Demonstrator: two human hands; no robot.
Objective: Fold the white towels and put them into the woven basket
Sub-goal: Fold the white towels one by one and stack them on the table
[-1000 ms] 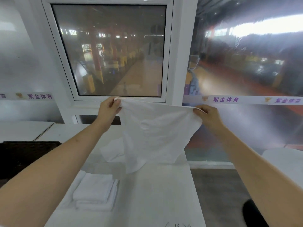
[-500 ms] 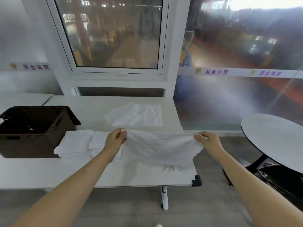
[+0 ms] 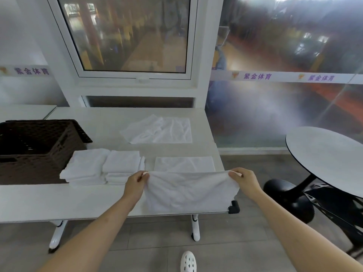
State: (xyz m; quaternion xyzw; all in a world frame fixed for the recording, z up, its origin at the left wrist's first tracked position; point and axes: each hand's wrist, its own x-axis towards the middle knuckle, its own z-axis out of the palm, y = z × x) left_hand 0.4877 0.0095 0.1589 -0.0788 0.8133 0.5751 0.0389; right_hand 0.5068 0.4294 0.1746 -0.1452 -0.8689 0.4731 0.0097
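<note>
Between the left hand (image 3: pixel 135 183) and the right hand (image 3: pixel 244 179), a white towel (image 3: pixel 188 191) is pinched by its corners over the table's (image 3: pixel 59 201) near edge. Beyond the left hand, folded towels (image 3: pixel 104 165) are stacked beside the basket (image 3: pixel 37 146), seemingly unfilled; a crumpled towel (image 3: pixel 159 130) remains farther off.

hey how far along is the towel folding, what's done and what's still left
Done: two stacks of folded towels sit on the table beside the woven basket.
In hand: the left hand and right hand pinch the corners of one towel, which drapes over the table's near edge.
Left: a loose towel farther back is unfolded, and the stacks are not yet in the basket.
</note>
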